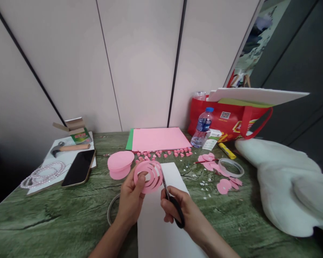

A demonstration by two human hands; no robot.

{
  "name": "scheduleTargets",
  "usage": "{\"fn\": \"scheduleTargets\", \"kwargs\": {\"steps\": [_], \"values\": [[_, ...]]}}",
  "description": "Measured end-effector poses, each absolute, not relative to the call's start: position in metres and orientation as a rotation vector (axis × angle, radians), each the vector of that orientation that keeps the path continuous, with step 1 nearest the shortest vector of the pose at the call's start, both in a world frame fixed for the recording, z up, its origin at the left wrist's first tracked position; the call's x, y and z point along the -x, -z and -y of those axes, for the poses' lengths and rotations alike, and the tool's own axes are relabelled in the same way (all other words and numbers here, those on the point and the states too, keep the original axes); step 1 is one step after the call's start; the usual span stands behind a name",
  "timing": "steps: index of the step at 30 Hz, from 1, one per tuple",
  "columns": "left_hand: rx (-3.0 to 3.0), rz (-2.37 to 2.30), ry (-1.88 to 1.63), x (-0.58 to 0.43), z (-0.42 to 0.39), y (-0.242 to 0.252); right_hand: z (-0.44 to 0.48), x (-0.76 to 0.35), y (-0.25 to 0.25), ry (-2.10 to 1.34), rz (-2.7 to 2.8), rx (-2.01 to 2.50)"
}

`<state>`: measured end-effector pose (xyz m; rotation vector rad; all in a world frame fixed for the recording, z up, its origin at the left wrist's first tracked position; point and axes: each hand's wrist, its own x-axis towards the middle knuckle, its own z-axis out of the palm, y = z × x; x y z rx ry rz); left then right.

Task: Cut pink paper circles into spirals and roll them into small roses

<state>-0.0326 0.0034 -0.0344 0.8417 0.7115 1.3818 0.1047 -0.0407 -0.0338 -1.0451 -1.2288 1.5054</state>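
Note:
My left hand (131,197) pinches a pink paper disc (148,176) cut into a spiral, holding it up above a white sheet (161,222). My right hand (181,209) grips black-handled scissors (171,200), whose blades reach into the disc's right edge. Just behind the disc lies a stack of pink paper circles (120,163). A row of small pink hearts (164,154) lies in front of a pink sheet (158,138) on a green one.
On the green marble table (43,215): a phone (79,167), a hammer (68,147), a small box (76,129), a bead string (41,173), a tape roll (230,167), pink cut-outs (224,184), a glue stick (226,150), a water bottle (203,128), a red bag (228,120), a white cushion (288,182).

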Motion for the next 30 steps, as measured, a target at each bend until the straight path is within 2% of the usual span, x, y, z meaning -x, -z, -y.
{"fn": "scheduleTargets", "kwargs": {"steps": [10, 12, 17, 24, 27, 28, 30], "values": [[-0.796, -0.671, -1.404, 0.033, -0.006, 0.033, 0.040, -0.131, 0.042, -1.347, 1.357, 1.255], [-0.767, -0.660, -1.404, 0.033, -0.007, 0.033, 0.037, -0.151, 0.045, -1.187, 1.499, 1.405], [-0.719, -0.631, -1.374, 0.034, -0.008, 0.032, 0.022, -0.205, 0.050, -0.388, 1.852, 2.202], [-0.705, -0.613, -1.355, 0.033, -0.008, 0.032, -0.001, -0.233, 0.042, -0.090, 2.111, 2.451], [-0.687, -0.613, -1.349, 0.032, -0.008, 0.035, -0.004, -0.213, 0.034, -0.155, 1.976, 2.272], [-0.680, -0.616, -1.348, 0.032, -0.009, 0.036, -0.004, -0.202, 0.033, -0.297, 1.897, 2.089], [-0.678, -0.625, -1.349, 0.032, -0.009, 0.038, -0.003, -0.177, 0.033, -0.806, 1.729, 1.522]]}}
